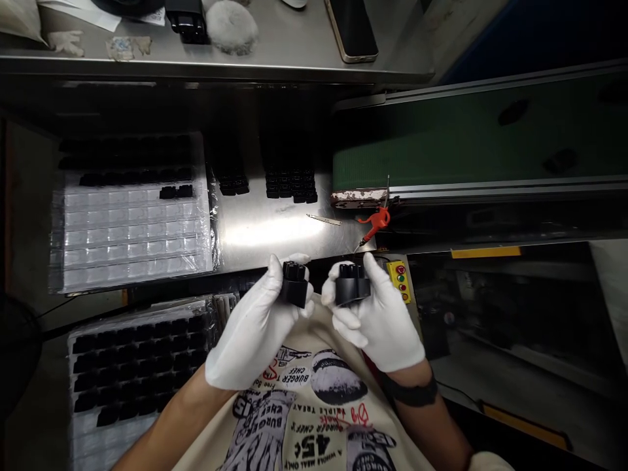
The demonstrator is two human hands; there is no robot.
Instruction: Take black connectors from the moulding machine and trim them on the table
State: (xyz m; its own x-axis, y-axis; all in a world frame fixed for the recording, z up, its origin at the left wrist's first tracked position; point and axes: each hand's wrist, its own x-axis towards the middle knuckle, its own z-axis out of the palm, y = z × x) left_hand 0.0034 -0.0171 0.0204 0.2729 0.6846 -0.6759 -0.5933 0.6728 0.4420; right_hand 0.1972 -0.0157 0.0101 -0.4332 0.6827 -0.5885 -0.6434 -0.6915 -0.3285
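Both my hands wear white gloves and are held up in front of my chest, a short gap between them. My left hand (pixel 260 324) grips a small black plastic part (pixel 295 284) between thumb and fingers. A similar black part (pixel 352 284) is pinched in my right hand (pixel 377 320). Beyond them on the metal table (pixel 265 229) lie a thin metal tool (pixel 324 220) and an orange air gun (pixel 377 224). Rows of black parts (pixel 290 183) stand farther back on that table.
At the left is a clear tray (pixel 132 226) partly filled with black parts; another tray (pixel 137 366) sits below. A green conveyor belt (pixel 441 144) carries dark parts at the right. A phone (pixel 350 29) lies on the upper shelf. A yellow button box (pixel 400 281) hangs nearby.
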